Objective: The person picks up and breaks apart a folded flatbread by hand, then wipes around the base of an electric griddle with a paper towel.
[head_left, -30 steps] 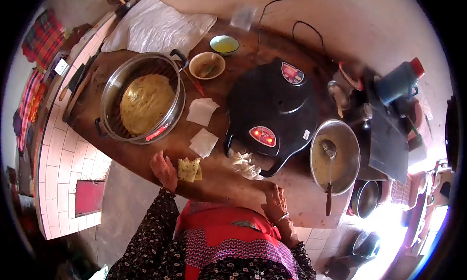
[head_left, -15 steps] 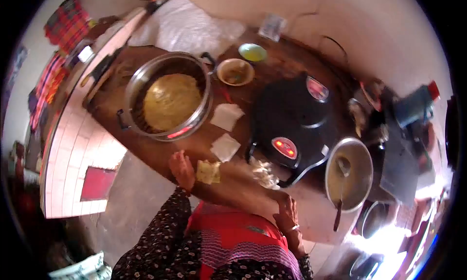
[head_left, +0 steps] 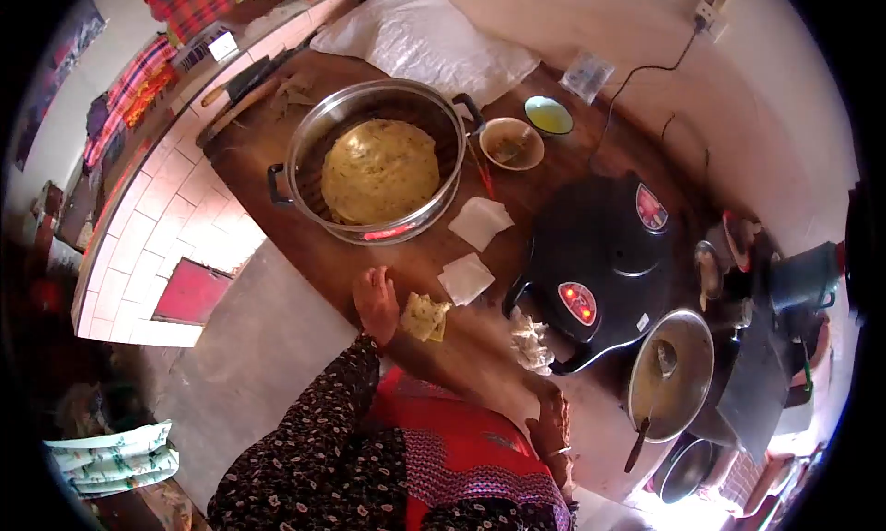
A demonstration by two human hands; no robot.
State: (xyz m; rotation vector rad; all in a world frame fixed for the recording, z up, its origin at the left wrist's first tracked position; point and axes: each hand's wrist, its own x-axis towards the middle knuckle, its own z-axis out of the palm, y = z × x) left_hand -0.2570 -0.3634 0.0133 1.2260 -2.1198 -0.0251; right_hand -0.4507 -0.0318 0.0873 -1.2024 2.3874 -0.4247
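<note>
Resting both hands on the wooden table (head_left: 305,254).
Your left hand (head_left: 375,302) stays flat, empty, beside the folded flatbread (head_left: 424,316); right hand (head_left: 552,429) empty; only the view shifted.

Our left hand (head_left: 376,302): flat on the wooden table (head_left: 277,176), touching folded flatbread (head_left: 424,316).
Our right hand (head_left: 552,427): resting at the table edge.
Nearby: steel pot (head_left: 369,167), black cooker (head_left: 604,259).

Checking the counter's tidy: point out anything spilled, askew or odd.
Nothing is spilled. One oddity: a folded piece of flatbread lies on the bare wooden counter, beside the left hand, not on the paper squares nearby. A crumpled plastic wrap lies loose by the black electric pan.
</note>
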